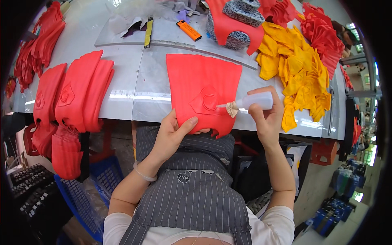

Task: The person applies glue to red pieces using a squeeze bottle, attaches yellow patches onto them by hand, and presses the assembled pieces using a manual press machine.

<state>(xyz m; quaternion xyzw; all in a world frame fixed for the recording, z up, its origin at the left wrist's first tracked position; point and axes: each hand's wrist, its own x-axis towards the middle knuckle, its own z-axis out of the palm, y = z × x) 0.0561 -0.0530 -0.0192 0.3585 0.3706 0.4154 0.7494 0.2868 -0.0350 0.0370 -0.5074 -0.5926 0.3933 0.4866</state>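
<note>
A red fin-shaped rubber piece (202,87) lies flat at the near edge of the white table (134,94), its narrow end hanging over the edge. My left hand (173,132) grips that overhanging end, thumb on top. My right hand (267,112) holds a small white squeeze bottle (255,101) sideways. The bottle's crusted nozzle tip touches the raised emblem in the middle of the red piece.
Stacked red rubber pieces (73,96) lie on the left of the table and hang over its edge. A heap of yellow pieces (298,73) sits on the right. An orange lighter (188,30) and a ruler (148,32) lie at the back. Blue crates (102,179) stand below.
</note>
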